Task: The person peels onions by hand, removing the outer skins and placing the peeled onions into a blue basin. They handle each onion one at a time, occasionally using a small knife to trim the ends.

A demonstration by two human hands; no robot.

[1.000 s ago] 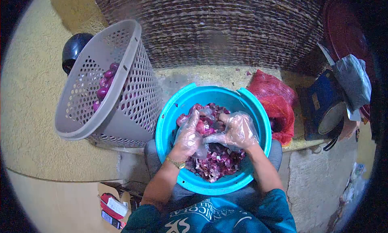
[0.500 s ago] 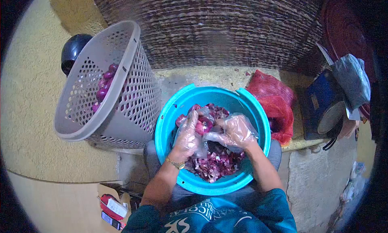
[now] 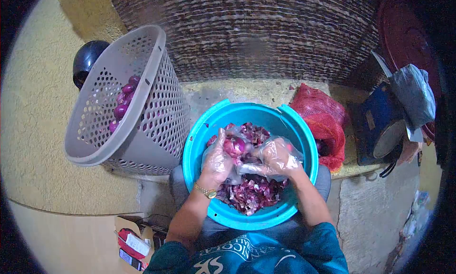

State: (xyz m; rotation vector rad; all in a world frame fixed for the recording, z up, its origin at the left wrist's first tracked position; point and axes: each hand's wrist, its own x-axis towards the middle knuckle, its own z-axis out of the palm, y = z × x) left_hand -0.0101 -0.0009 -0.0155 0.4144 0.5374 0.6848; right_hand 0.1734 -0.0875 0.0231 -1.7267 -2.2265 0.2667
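My left hand (image 3: 217, 162), in a clear plastic glove and with a gold watch on the wrist, holds a shiny red onion (image 3: 233, 147) between thumb and fingers. Close against its right side is my right hand (image 3: 278, 156), also gloved, with the fingers curled inward; what they pinch is hidden. Both hands are inside a turquoise plastic tub (image 3: 259, 221) resting on my lap. Loose purple onion skins (image 3: 251, 195) lie heaped below the hands, and more peels and onions show beyond them.
To the left leans a tall grey perforated basket (image 3: 156, 153) with several red onions (image 3: 121, 110) inside. A red mesh bag (image 3: 317, 105) sits behind the tub at right, beside a blue scale (image 3: 368, 145). A phone (image 3: 129, 259) lies at lower left.
The onion has turned and shifted slightly left in my left hand. My right fingers have curled in more and moved a little left.
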